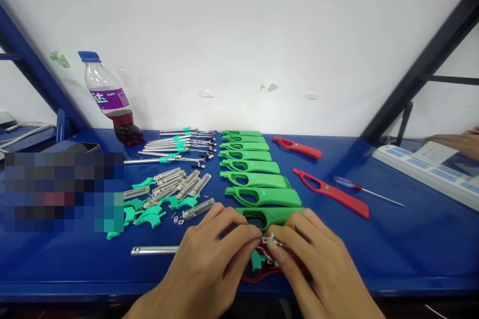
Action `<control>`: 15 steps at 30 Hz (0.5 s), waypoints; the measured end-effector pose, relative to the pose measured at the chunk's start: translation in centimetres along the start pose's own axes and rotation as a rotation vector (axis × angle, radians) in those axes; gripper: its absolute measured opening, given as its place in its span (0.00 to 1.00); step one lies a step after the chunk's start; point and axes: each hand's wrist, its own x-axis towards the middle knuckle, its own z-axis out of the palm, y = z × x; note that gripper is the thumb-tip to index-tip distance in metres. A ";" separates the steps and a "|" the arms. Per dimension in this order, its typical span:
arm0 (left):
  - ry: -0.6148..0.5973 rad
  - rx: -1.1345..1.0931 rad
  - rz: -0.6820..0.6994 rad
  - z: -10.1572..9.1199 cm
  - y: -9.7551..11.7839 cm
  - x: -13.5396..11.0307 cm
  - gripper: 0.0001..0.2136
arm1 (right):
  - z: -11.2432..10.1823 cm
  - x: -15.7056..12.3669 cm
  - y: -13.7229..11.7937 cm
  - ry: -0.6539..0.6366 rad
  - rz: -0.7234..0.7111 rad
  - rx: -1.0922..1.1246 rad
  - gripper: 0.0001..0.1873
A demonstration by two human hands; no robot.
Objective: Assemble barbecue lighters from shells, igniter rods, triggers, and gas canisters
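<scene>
From where I stand, both hands are close together at the near edge of the desk [404,254]. The right hand [325,254] has a narrow grip, thumb and finger pinching a small white part [271,239]. The left hand [209,259] brings its fingertips together just beside that part; I can't tell whether its grip holds anything. Right under both grips lies a red shell [258,277], partly covered by the hands, with a green trigger [257,260] and thin wires inside. Left of the grip, a metal tube [155,250] runs in behind the left hand. Farther left are loose triggers [151,218] and clear tubes [198,208], with wired rods [170,148] and a bottle [112,99] beyond. Straight ahead of the grip stretches a row of green shells [275,198]; to its right, two more red shells [342,199], a screwdriver [348,183] and a power strip [430,171].
</scene>
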 end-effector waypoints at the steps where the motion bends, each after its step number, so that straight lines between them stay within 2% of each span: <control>1: 0.003 -0.002 0.003 0.0 0.0 0.0 0.09 | 0.0 0.0 0.0 0.005 0.000 0.001 0.10; 15: -0.016 0.037 0.038 -0.1 -0.1 -0.4 0.09 | 0.1 -0.4 0.1 -0.018 0.003 0.011 0.07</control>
